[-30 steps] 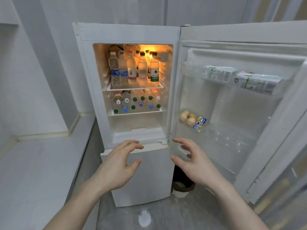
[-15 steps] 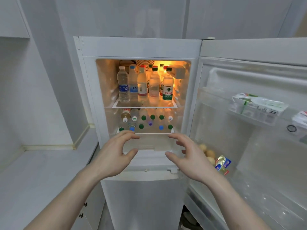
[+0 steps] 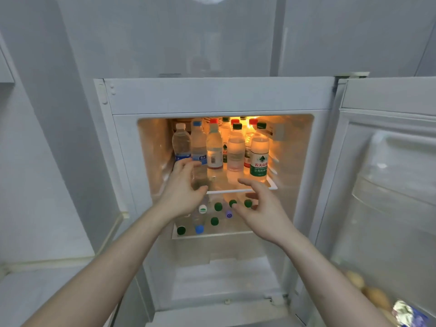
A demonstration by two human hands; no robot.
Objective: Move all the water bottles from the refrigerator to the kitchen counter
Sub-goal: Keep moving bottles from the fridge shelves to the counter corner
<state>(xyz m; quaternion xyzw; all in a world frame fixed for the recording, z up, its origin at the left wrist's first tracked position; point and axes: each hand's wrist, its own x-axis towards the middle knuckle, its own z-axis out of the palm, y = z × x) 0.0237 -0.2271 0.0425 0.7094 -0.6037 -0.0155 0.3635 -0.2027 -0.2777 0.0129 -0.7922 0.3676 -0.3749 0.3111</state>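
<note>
The left hand (image 3: 181,192) has its grip spread apart, fingers and thumb curved around nothing, just in front of the clear plastic water bottle with the pale blue cap (image 3: 199,147) at the left end of the white-edged upper shelf (image 3: 271,185); whether a fingertip touches the bottle cannot be told. The right hand (image 3: 262,213) hangs lower, just below the front edge of that shelf, its grip likewise apart and empty, palm turned toward the left hand. On the upper shelf the upright clear water bottles stand in close rows: a white-capped one (image 3: 181,142) at the far left, the blue-capped one beside it, then a red-capped bottle (image 3: 214,147), a dark-capped one (image 3: 236,149), and at the right end a bottle with a green label and dark cap (image 3: 259,154) — more caps show behind them in the orange light. Below the upper shelf, on the lower shelf (image 3: 212,234), more bottles are seen from their cap ends — green caps (image 3: 218,206), a blue cap (image 3: 199,229) and a white one (image 3: 202,209). All of this sits inside the small white refrigerator (image 3: 212,95), whose door (image 3: 389,185) stands open to the right of the upper shelf. Left of the refrigerator and lower runs the pale grey table (image 3: 35,291), bare where it shows.
</note>
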